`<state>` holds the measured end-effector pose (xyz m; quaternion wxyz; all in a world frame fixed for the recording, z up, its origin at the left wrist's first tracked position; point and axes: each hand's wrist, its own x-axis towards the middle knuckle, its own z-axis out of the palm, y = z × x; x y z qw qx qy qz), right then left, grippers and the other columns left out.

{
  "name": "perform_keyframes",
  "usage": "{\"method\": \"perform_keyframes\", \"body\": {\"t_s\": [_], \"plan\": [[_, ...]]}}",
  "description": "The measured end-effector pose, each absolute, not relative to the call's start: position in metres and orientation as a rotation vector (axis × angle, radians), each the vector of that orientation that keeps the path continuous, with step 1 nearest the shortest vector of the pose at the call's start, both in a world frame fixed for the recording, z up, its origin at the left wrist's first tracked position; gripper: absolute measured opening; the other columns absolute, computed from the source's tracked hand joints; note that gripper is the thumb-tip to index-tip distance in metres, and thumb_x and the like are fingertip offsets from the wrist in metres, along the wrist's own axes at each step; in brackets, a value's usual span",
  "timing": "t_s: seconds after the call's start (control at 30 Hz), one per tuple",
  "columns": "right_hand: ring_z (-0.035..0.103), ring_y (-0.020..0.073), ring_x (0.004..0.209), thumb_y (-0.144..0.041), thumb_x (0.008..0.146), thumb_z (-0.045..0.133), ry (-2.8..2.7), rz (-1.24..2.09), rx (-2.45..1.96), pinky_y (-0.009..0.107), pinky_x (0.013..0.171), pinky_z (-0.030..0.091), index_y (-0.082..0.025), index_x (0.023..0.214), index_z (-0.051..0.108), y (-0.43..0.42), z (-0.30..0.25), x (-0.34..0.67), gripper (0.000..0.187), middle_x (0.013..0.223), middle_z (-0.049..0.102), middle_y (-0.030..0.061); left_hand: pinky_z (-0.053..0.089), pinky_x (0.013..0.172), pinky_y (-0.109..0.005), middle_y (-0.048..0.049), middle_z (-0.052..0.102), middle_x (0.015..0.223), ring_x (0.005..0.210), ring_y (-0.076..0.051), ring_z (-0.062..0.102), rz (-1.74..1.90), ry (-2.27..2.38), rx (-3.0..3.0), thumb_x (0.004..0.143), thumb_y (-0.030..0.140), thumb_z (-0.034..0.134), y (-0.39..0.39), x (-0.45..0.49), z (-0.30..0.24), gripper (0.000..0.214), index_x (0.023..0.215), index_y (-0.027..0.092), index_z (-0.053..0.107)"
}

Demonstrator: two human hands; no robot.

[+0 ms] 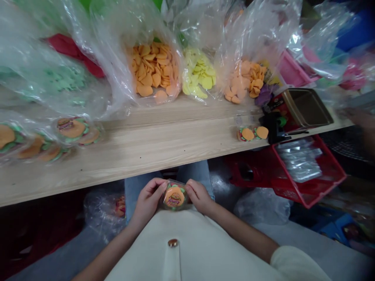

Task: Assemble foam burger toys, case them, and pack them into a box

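Both hands hold one small clear packet with an orange burger-shaped toy (174, 196) inside, low over my lap below the table edge. My left hand (148, 201) pinches its left side with curled fingers. My right hand (199, 196) grips its right side the same way. Two more packed burger toys (253, 133) lie on the wooden table (164, 142) to the right. Several others (73, 129) lie at the left.
Open plastic bags stand along the back of the table: orange discs (152, 68), yellow pieces (199, 74), pale orange pieces (246, 80), green pieces (63, 80). A brown tray (307, 106) sits at the right end. A red basket (304, 168) with clear packets stands below.
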<state>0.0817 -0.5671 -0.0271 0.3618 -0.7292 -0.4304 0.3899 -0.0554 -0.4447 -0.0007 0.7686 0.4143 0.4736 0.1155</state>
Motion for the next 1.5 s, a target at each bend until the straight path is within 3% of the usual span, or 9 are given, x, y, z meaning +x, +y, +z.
{"method": "perform_keyframes", "body": {"t_s": [0.13, 0.23, 0.37, 0.43, 0.7, 0.97, 1.2, 1.5], "plan": [[0.041, 0.0114, 0.061, -0.037, 0.092, 0.03, -1.107, 1.071, -1.814, 0.024, 0.057, 0.031, -0.021, 0.066, 0.038, -0.563, -0.032, 0.084, 0.032, 0.063, 0.042, -0.0026, 0.045, 0.061, -0.024, 0.0006, 0.063, 0.075, 0.065, -0.014, 0.056, 0.153, 0.986, 0.859, 0.073, 0.038, 0.064, -0.441, -0.059, 0.008, 0.021, 0.081, 0.019, 0.06], [0.041, 0.0111, 0.061, -0.038, 0.092, 0.031, -1.156, 1.124, -1.771, 0.023, 0.058, 0.031, -0.02, 0.066, 0.038, -0.56, -0.031, 0.086, 0.032, 0.063, 0.042, -0.0029, 0.046, 0.067, -0.028, -0.0032, 0.066, 0.088, 0.077, -0.018, 0.06, 0.007, 0.893, 0.885, 0.076, 0.04, 0.059, -0.433, -0.064, 0.016, 0.025, 0.092, 0.02, 0.062], [0.039, 0.0101, 0.06, -0.038, 0.091, 0.034, -1.135, 1.131, -1.721, 0.023, 0.057, 0.03, -0.02, 0.065, 0.038, -0.548, -0.028, 0.088, 0.032, 0.062, 0.04, -0.0039, 0.046, 0.076, -0.031, -0.0073, 0.063, 0.101, 0.09, -0.023, 0.058, -0.086, 0.79, 1.213, 0.064, 0.033, 0.071, -0.423, -0.066, 0.016, 0.041, 0.102, 0.021, 0.062], [0.037, 0.0096, 0.058, -0.039, 0.09, 0.035, -1.078, 1.118, -1.715, 0.022, 0.055, 0.029, -0.02, 0.063, 0.036, -0.539, -0.028, 0.089, 0.033, 0.06, 0.038, -0.0047, 0.046, 0.076, -0.031, -0.007, 0.062, 0.099, 0.089, -0.022, 0.057, -0.057, 0.807, 1.322, 0.059, 0.031, 0.074, -0.419, -0.064, 0.014, 0.043, 0.1, 0.02, 0.062], [0.04, 0.0095, 0.054, -0.044, 0.089, 0.037, -0.748, 0.966, -1.762, 0.021, 0.051, 0.03, -0.02, 0.066, 0.039, -0.522, -0.021, 0.084, 0.033, 0.056, 0.04, -0.0051, 0.045, 0.068, -0.024, -0.0012, 0.062, 0.084, 0.075, -0.015, 0.056, 0.21, 0.9, 1.123, 0.064, 0.03, 0.073, -0.417, -0.043, 0.013, 0.037, 0.095, 0.018, 0.058], [0.043, 0.0102, 0.058, -0.04, 0.089, 0.036, -0.898, 0.758, -1.75, 0.021, 0.054, 0.034, -0.02, 0.068, 0.042, -0.52, -0.008, 0.093, 0.03, 0.062, 0.044, -0.0029, 0.046, 0.059, -0.023, -0.0007, 0.059, 0.085, 0.071, -0.014, 0.055, 0.386, 0.971, 1.217, 0.062, 0.033, 0.073, -0.422, -0.027, 0.023, 0.042, 0.096, 0.018, 0.053], [0.051, 0.0112, 0.05, -0.048, 0.09, 0.034, -0.664, 0.866, -1.635, 0.022, 0.052, 0.039, -0.022, 0.072, 0.045, -0.505, -0.006, 0.104, 0.034, 0.051, 0.05, -0.0041, 0.045, 0.058, -0.021, 0.0005, 0.058, 0.085, 0.07, -0.012, 0.054, 0.589, 0.976, 1.134, 0.066, 0.032, 0.071, -0.415, -0.005, 0.022, 0.038, 0.096, 0.02, 0.052], [0.051, 0.0118, 0.054, -0.04, 0.093, 0.031, -0.747, 0.657, -1.74, 0.024, 0.057, 0.038, -0.022, 0.076, 0.045, -0.508, -0.004, 0.095, 0.029, 0.054, 0.05, -0.0032, 0.045, 0.072, -0.024, -0.0001, 0.057, 0.089, 0.078, -0.012, 0.054, 0.728, 0.961, 1.188, 0.068, 0.028, 0.07, -0.42, 0.0, 0.018, 0.033, 0.096, 0.02, 0.053]]}}
